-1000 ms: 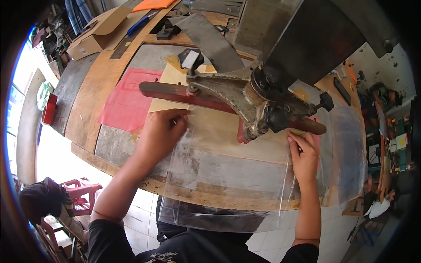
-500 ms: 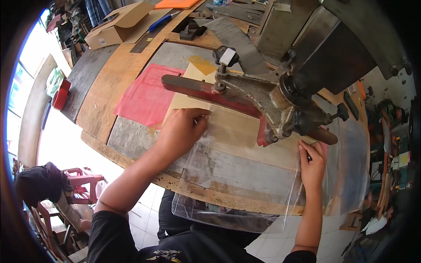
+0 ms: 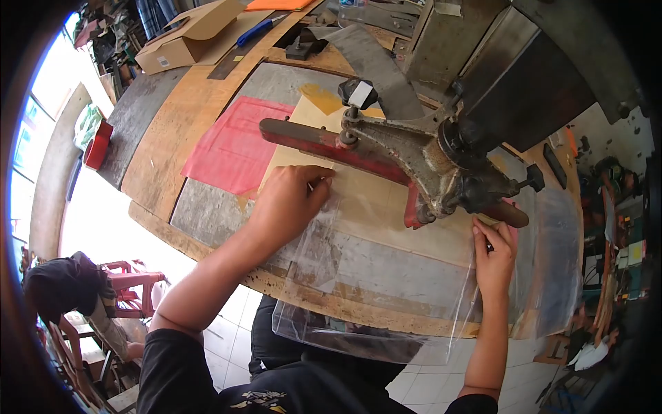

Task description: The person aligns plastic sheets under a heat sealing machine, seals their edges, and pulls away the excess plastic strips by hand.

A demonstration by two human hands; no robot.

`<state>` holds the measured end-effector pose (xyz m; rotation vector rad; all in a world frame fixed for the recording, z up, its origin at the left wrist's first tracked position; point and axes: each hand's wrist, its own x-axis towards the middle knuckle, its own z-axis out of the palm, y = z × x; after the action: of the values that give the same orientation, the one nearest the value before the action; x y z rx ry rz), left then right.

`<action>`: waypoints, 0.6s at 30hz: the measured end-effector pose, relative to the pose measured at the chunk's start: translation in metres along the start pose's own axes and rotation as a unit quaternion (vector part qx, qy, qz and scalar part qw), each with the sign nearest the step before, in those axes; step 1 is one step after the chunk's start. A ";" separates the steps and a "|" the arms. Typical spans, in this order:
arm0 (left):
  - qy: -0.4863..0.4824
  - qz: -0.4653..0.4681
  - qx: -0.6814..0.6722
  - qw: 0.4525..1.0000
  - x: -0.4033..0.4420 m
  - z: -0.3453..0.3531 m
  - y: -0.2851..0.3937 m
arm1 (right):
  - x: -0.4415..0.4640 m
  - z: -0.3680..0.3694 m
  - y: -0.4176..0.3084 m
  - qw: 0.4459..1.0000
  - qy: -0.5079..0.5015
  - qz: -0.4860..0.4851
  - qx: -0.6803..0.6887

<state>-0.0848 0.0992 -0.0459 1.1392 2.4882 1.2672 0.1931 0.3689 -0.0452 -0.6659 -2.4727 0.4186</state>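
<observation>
A clear plastic sheet (image 3: 400, 279) lies over the worktable and hangs past its front edge. My left hand (image 3: 289, 196) pinches its upper left corner, thumb and forefinger together. At the right side of the sheet, my right hand (image 3: 494, 255) also has its fingers closed on the edge. Under the sheet's far part is a tan board (image 3: 372, 203), and a pink sheet (image 3: 231, 148) lies to its left. Just beyond both hands, a long metal bar (image 3: 303, 141) hangs from a cast press head (image 3: 420, 155); whether it touches the plastic I cannot tell.
An open cardboard box (image 3: 186, 41) and a blue-handled knife (image 3: 255, 32) lie at the far left. Red tape (image 3: 98, 146) sits at the left edge. More clear plastic (image 3: 557, 241) lies on the right. Another person (image 3: 65, 290) is at lower left.
The view has shifted very slightly. Both hands keep their hold on the clear plastic sheet, with almost no movement against the bar.
</observation>
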 end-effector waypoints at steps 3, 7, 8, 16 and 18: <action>-0.011 -0.014 0.007 1.000 0.001 -0.003 0.006 | 0.001 -0.001 0.001 1.000 0.009 -0.021 -0.013; -0.009 -0.008 -0.001 1.000 0.000 -0.001 0.001 | 0.000 -0.002 0.002 1.000 0.011 -0.020 -0.015; -0.007 -0.006 -0.002 1.000 0.000 -0.001 0.001 | 0.000 -0.002 0.004 1.000 0.008 -0.016 -0.007; 0.013 0.049 -0.004 0.999 -0.004 0.004 -0.008 | -0.011 -0.005 0.001 0.999 0.007 -0.007 -0.047; -0.005 0.036 0.013 0.999 -0.008 0.002 -0.009 | -0.015 -0.008 -0.003 1.000 -0.008 0.006 -0.017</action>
<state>-0.0837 0.0919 -0.0554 1.2500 2.4832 1.2474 0.2074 0.3600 -0.0438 -0.6938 -2.4963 0.3896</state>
